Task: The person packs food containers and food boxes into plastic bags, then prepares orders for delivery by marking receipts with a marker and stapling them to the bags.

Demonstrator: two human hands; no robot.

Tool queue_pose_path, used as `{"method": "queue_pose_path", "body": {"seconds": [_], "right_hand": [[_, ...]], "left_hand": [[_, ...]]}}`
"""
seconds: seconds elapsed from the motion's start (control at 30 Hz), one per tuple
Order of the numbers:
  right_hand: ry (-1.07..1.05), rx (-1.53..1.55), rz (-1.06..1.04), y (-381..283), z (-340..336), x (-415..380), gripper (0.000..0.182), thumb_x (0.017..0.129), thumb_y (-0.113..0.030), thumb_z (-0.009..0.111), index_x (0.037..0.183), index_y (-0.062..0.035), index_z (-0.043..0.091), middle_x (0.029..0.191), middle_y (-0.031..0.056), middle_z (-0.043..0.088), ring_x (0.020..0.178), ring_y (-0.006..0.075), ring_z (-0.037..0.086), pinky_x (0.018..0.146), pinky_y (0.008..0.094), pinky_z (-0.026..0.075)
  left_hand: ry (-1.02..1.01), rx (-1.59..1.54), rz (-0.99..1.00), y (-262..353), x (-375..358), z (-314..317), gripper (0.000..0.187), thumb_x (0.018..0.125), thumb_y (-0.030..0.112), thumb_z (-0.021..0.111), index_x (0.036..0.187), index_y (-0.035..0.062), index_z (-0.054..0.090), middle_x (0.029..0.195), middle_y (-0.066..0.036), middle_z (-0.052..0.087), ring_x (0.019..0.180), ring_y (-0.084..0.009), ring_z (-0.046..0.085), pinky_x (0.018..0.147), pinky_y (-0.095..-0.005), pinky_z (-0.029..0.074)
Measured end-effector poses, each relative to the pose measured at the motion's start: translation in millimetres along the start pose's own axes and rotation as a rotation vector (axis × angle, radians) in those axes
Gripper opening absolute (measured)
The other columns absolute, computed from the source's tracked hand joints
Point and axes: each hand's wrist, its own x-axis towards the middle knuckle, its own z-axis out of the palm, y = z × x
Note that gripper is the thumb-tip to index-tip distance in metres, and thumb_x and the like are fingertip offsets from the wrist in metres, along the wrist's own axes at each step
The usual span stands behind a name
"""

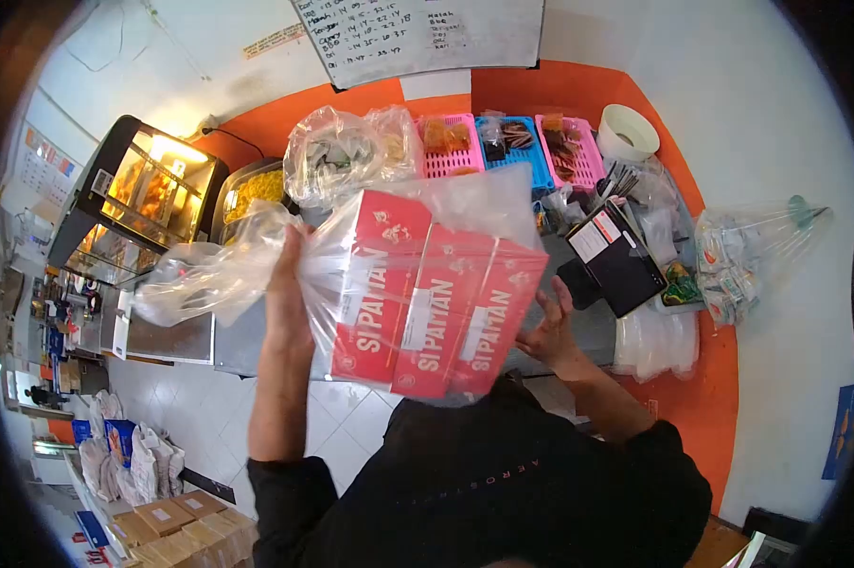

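Observation:
A clear plastic bag with red boxes marked "SI PAMAN" inside is held up in front of me, above the counter. Its gathered neck is gripped by my left hand, and the loose top of the bag trails out to the left. My right hand is at the right side of the boxes, fingers spread and the fingertips close to the bag's lower right edge.
Behind the bag, pink baskets and a blue basket line the grey counter. A lit food warmer stands left; a black tablet and stacked plastic containers sit right. A filled clear bag hangs by the wall.

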Motion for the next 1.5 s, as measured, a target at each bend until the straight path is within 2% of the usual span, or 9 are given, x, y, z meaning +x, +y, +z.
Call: {"method": "queue_pose_path", "body": {"seconds": [0.37, 0.43, 0.73, 0.9, 0.97, 1.07, 1.1, 1.17, 1.5], "right_hand": [[0.206, 1.581, 0.692, -16.7, 25.9, 27.6, 0.057, 0.080, -0.046, 0.059, 0.125, -0.0114, 0.053, 0.122, 0.0115, 0.053, 0.111, 0.0301, 0.049, 0.091, 0.0453, 0.042], [0.185, 1.776, 0.736, -11.1, 37.2, 46.8, 0.059, 0.080, -0.049, 0.058, 0.125, -0.0111, 0.053, 0.121, 0.0113, 0.054, 0.110, 0.0291, 0.050, 0.090, 0.0449, 0.042], [-0.629, 2.136, 0.953, -45.7, 91.4, 90.5, 0.071, 0.081, -0.064, 0.050, 0.127, -0.0095, 0.052, 0.119, 0.0105, 0.056, 0.103, 0.0248, 0.055, 0.086, 0.0431, 0.045], [-1.221, 1.608, 0.762, -6.6, 69.6, 99.5, 0.078, 0.081, -0.072, 0.046, 0.128, -0.0086, 0.051, 0.118, 0.0100, 0.057, 0.100, 0.0224, 0.057, 0.084, 0.0420, 0.046], [-0.579, 1.232, 0.577, 48.6, 66.6, 100.2, 0.015, 0.084, -0.011, 0.055, 0.092, -0.0044, 0.066, 0.069, 0.0001, 0.061, 0.050, 0.0075, 0.051, 0.045, 0.0230, 0.045], [0.182, 0.588, 0.596, 169.4, 73.5, 118.5, 0.016, 0.086, -0.010, 0.056, 0.076, -0.0034, 0.066, 0.059, 0.0026, 0.058, 0.045, 0.0082, 0.051, 0.042, 0.0267, 0.041], [0.103, 0.313, 0.695, 201.3, 64.0, 129.4, 0.021, 0.086, -0.021, 0.060, 0.075, -0.0055, 0.068, 0.073, 0.0152, 0.066, 0.069, 0.0290, 0.065, 0.062, 0.0417, 0.048], [-0.143, -0.097, 0.535, 268.4, 83.1, 132.1, 0.016, 0.085, -0.019, 0.060, 0.080, -0.0068, 0.069, 0.081, 0.0171, 0.068, 0.080, 0.0359, 0.066, 0.070, 0.0460, 0.050], [-0.549, -0.421, 0.434, 302.2, 110.3, 129.9, 0.017, 0.079, -0.020, 0.061, 0.091, -0.0135, 0.071, 0.099, 0.0172, 0.067, 0.089, 0.0366, 0.065, 0.078, 0.0470, 0.051]], "left_hand": [[-0.110, 0.296, 0.085, 69.9, -7.2, 22.0, 0.041, 0.100, 0.027, 0.046, 0.128, -0.0017, 0.053, 0.123, -0.013, 0.058, 0.113, -0.0210, 0.055, 0.099, -0.0328, 0.041], [-0.060, 1.417, 0.569, 84.7, -0.6, -12.7, 0.046, 0.100, 0.035, 0.042, 0.126, -0.0006, 0.053, 0.122, -0.013, 0.058, 0.106, -0.0180, 0.057, 0.091, -0.0315, 0.047], [0.273, 1.196, 0.373, 79.9, -65.2, -99.0, 0.043, 0.098, 0.030, 0.044, 0.126, -0.0007, 0.053, 0.123, -0.014, 0.057, 0.110, -0.0219, 0.055, 0.095, -0.0343, 0.044], [0.363, 0.944, 0.190, 8.2, -36.0, -151.3, 0.041, 0.098, 0.028, 0.046, 0.126, -0.0008, 0.053, 0.124, -0.015, 0.057, 0.113, -0.0240, 0.054, 0.097, -0.0358, 0.042], [0.378, 0.875, 0.128, -42.1, -9.1, -164.9, 0.041, 0.097, 0.027, 0.046, 0.126, -0.0008, 0.053, 0.125, -0.016, 0.057, 0.114, -0.0249, 0.053, 0.097, -0.0364, 0.041], [0.390, 0.821, 0.068, -122.4, 21.9, -170.9, 0.040, 0.097, 0.025, 0.047, 0.126, -0.0009, 0.053, 0.125, -0.016, 0.056, 0.115, -0.0262, 0.052, 0.099, -0.0373, 0.040], [0.401, 0.812, 0.055, -147.5, 26.5, -171.3, 0.040, 0.097, 0.025, 0.047, 0.126, -0.0009, 0.053, 0.125, -0.016, 0.056, 0.116, -0.0266, 0.052, 0.099, -0.0376, 0.039], [0.402, 0.811, 0.043, -193.6, 30.0, -164.3, 0.039, 0.096, 0.024, 0.048, 0.126, -0.0009, 0.053, 0.126, -0.017, 0.056, 0.117, -0.0275, 0.051, 0.100, -0.0382, 0.039], [0.305, 0.624, -0.036, -232.1, 29.1, -63.0, 0.061, 0.091, 0.041, 0.060, 0.132, -0.0026, 0.048, 0.130, -0.014, 0.050, 0.113, -0.0244, 0.050, 0.093, -0.0362, 0.041]]}}
